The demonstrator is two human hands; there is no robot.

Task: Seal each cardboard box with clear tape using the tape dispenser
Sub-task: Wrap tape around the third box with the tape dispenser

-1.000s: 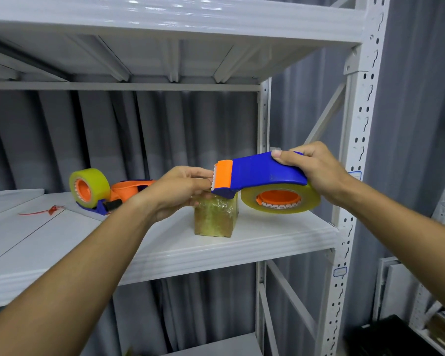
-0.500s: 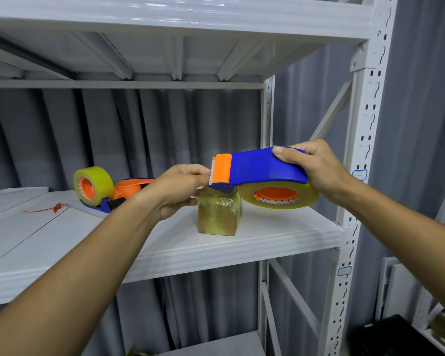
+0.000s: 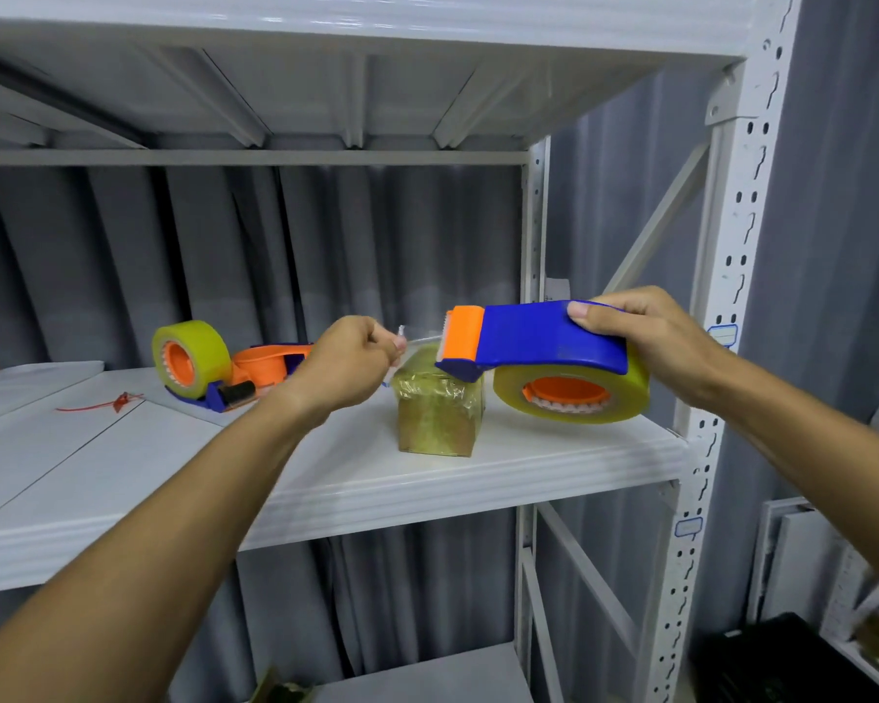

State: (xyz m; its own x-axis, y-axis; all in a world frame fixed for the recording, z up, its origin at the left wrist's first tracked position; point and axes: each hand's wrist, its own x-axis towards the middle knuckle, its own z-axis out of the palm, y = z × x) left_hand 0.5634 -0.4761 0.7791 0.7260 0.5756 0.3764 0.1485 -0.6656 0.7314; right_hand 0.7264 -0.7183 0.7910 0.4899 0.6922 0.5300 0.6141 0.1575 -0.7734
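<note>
A small cardboard box (image 3: pixel 435 411) wrapped in clear tape stands on the white shelf (image 3: pixel 478 479). My right hand (image 3: pixel 650 337) grips a blue and orange tape dispenser (image 3: pixel 529 339) just above and right of the box, its yellowish tape roll (image 3: pixel 572 393) hanging below the handle. My left hand (image 3: pixel 348 365) pinches the free end of the clear tape (image 3: pixel 402 342), which stretches from the dispenser's orange blade end to my fingers, above the box's top left corner.
A second tape dispenser (image 3: pixel 214 365) with an orange handle lies on the shelf to the left. A red scrap (image 3: pixel 118 400) lies further left. A white upright post (image 3: pixel 726 347) stands at the right, grey curtain behind, and a lower shelf (image 3: pixel 427 672) below.
My left hand has drawn the tape end leftward away from the dispenser, so a short strip now spans the gap. The right hand with the dispenser shifted slightly right.
</note>
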